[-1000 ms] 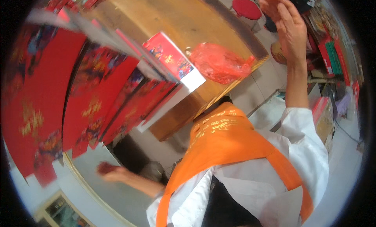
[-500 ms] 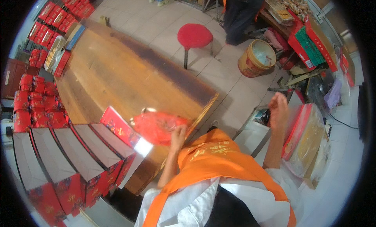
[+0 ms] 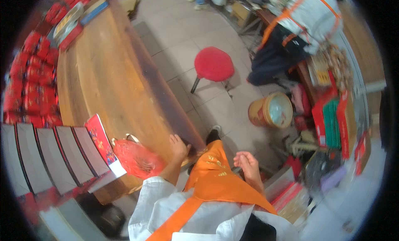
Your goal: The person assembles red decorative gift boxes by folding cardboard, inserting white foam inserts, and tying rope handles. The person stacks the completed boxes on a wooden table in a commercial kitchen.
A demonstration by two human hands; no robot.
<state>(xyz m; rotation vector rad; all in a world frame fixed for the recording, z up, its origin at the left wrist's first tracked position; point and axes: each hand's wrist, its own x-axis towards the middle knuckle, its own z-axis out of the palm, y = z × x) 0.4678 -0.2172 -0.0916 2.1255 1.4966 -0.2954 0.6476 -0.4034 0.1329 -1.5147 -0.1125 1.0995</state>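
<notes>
My left hand (image 3: 178, 144) rests flat on the near corner of a long wooden table (image 3: 112, 83), fingers apart and holding nothing. Just to its left a crumpled red plastic bag (image 3: 137, 160) lies on the table edge, apart from the hand. Beside the bag a red printed box (image 3: 102, 143) leans against a row of upright boxes. My right hand (image 3: 248, 163) hovers in front of my orange sash (image 3: 216, 178), fingers loosely curled and empty.
A row of upright boxes (image 3: 50, 155) and stacked red packages (image 3: 31, 76) fill the table's left side. On the tiled floor stand a red stool (image 3: 214, 64) and a round tin (image 3: 271, 111). Another person (image 3: 299, 24) bends at the back right near red and green boxes (image 3: 334, 124).
My left hand has come off the red bag onto the table corner. My right hand has dropped from its raised position to waist height. The view has swung over the table.
</notes>
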